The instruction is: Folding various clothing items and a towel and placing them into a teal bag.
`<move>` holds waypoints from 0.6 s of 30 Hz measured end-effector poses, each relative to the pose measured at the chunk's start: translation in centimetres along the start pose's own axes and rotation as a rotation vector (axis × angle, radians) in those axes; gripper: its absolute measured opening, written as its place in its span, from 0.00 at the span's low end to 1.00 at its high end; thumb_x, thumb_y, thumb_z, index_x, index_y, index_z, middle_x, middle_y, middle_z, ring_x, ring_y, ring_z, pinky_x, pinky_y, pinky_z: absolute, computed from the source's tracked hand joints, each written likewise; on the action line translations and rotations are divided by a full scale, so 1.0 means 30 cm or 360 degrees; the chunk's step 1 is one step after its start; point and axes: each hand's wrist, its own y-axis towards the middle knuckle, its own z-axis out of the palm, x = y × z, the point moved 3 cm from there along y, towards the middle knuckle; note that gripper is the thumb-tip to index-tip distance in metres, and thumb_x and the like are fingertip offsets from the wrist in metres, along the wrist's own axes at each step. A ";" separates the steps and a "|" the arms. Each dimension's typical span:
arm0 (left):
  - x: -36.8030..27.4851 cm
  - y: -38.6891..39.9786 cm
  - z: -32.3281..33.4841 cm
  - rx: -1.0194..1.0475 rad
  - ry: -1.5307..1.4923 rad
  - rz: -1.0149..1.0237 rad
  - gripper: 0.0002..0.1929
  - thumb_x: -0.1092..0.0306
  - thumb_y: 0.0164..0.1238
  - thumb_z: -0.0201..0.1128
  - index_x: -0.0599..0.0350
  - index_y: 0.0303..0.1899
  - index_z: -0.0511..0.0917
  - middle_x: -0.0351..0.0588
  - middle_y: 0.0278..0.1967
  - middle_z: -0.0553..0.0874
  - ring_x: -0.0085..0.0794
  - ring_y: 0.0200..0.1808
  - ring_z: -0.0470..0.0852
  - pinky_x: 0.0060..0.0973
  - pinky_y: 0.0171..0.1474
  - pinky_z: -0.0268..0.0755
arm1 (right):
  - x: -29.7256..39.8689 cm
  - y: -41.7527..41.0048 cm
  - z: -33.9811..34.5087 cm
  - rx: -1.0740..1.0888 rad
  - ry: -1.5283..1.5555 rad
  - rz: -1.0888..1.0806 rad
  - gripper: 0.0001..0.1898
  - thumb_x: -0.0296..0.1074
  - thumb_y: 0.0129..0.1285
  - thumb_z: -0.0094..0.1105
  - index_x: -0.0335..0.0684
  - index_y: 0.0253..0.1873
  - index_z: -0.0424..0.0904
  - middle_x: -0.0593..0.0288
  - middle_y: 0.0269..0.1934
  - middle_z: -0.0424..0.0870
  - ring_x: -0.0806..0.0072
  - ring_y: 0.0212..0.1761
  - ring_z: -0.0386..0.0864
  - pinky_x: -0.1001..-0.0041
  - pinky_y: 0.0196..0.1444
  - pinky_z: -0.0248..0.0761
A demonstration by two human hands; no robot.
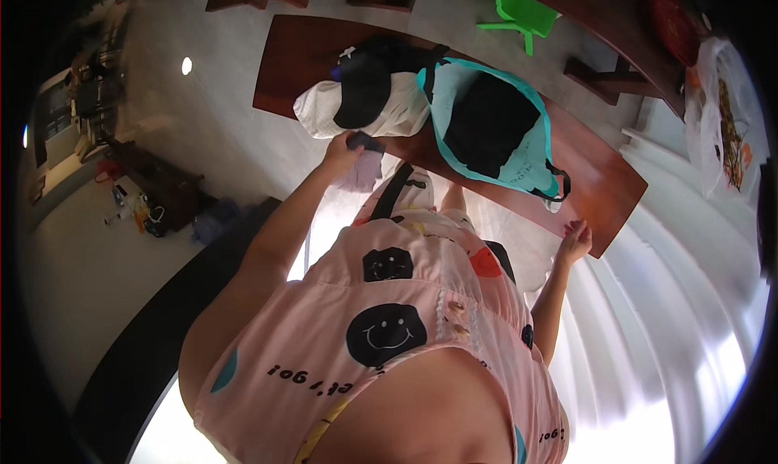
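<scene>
My left hand grips a small lilac cloth with a dark band, just off the near edge of a brown wooden bench. Beyond it on the bench lies a pile of clothes: a white textured cloth, with a black cloth piece draped over it. To the right stands a turquoise fabric bag with black handles, its mouth wide and black cloth inside. By the bench's right end, my right hand has its fingers curled in, and nothing shows in it.
A green plastic chair is past the bench. At the upper right, a dark wooden table carries a white plastic bag. Pale curtain folds hang at the right. Low dark furniture with small items is at the left.
</scene>
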 end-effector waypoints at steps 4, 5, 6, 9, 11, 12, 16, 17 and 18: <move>-0.002 0.102 -0.025 -0.0088 -0.0498 -0.0184 0.21 0.69 0.56 0.65 0.65 0.51 0.74 0.48 0.41 0.82 0.29 0.41 0.79 0.24 0.46 0.71 | 0.282 -0.085 0.105 0.0188 0.0072 -0.0004 0.22 0.45 0.70 0.47 0.37 0.23 0.70 0.67 0.16 0.71 0.85 0.16 0.66 0.83 0.20 0.60; 0.005 0.127 -0.023 -0.0077 -0.0505 -0.0190 0.21 0.69 0.56 0.65 0.65 0.51 0.74 0.48 0.41 0.82 0.29 0.41 0.79 0.24 0.46 0.71 | 0.335 -0.099 0.165 0.0294 0.0162 -0.0054 0.23 0.46 0.70 0.46 0.39 0.20 0.68 0.69 0.14 0.67 0.86 0.14 0.61 0.83 0.18 0.57; 0.007 0.149 -0.028 -0.0075 -0.0544 -0.0156 0.21 0.69 0.56 0.65 0.65 0.51 0.74 0.47 0.41 0.82 0.29 0.41 0.79 0.24 0.45 0.71 | 0.403 -0.125 0.239 0.0372 0.0121 -0.0075 0.23 0.44 0.70 0.47 0.38 0.20 0.66 0.69 0.14 0.66 0.86 0.15 0.61 0.81 0.18 0.56; 0.006 0.198 -0.065 -0.0066 -0.0580 -0.0132 0.20 0.70 0.57 0.64 0.64 0.51 0.74 0.46 0.41 0.82 0.28 0.41 0.79 0.23 0.45 0.71 | 0.524 -0.186 0.420 0.0792 -0.0243 -0.0589 0.20 0.35 0.68 0.51 0.34 0.20 0.66 0.62 0.14 0.66 0.76 0.14 0.64 0.72 0.18 0.55; 0.033 0.218 -0.100 -0.0068 -0.0576 -0.0155 0.19 0.70 0.57 0.64 0.64 0.51 0.74 0.46 0.41 0.82 0.27 0.41 0.79 0.23 0.45 0.71 | 0.663 -0.260 0.544 0.0963 -0.0458 -0.1036 0.16 0.30 0.65 0.52 0.31 0.22 0.69 0.53 0.15 0.69 0.59 0.15 0.67 0.65 0.20 0.56; 0.053 0.233 -0.122 -0.0066 -0.0738 -0.0176 0.19 0.71 0.58 0.64 0.63 0.51 0.74 0.46 0.41 0.82 0.27 0.41 0.79 0.23 0.45 0.71 | 0.702 -0.287 0.589 0.1105 -0.0557 -0.0971 0.13 0.29 0.64 0.53 0.32 0.25 0.72 0.49 0.20 0.73 0.49 0.21 0.70 0.62 0.23 0.62; 0.087 0.273 -0.162 0.0051 -0.1247 -0.0388 0.18 0.76 0.58 0.61 0.62 0.51 0.74 0.46 0.43 0.82 0.31 0.43 0.81 0.27 0.49 0.75 | 0.735 -0.343 0.713 0.1271 -0.0553 -0.0972 0.06 0.30 0.60 0.56 0.34 0.38 0.76 0.50 0.34 0.79 0.51 0.32 0.78 0.62 0.32 0.72; 0.087 0.274 -0.162 0.0146 -0.1518 -0.0505 0.18 0.78 0.57 0.61 0.62 0.51 0.73 0.47 0.43 0.81 0.33 0.44 0.81 0.29 0.50 0.75 | 0.731 -0.353 0.727 0.1271 -0.0567 -0.0961 0.06 0.30 0.60 0.56 0.34 0.38 0.76 0.50 0.34 0.79 0.51 0.32 0.78 0.62 0.32 0.72; 0.102 0.280 -0.166 0.0153 -0.1521 -0.0512 0.18 0.78 0.57 0.61 0.62 0.51 0.73 0.47 0.43 0.81 0.33 0.44 0.81 0.29 0.50 0.75 | 0.727 -0.369 0.743 0.1278 -0.0598 -0.1101 0.08 0.32 0.58 0.57 0.35 0.41 0.77 0.50 0.36 0.80 0.51 0.33 0.79 0.61 0.34 0.73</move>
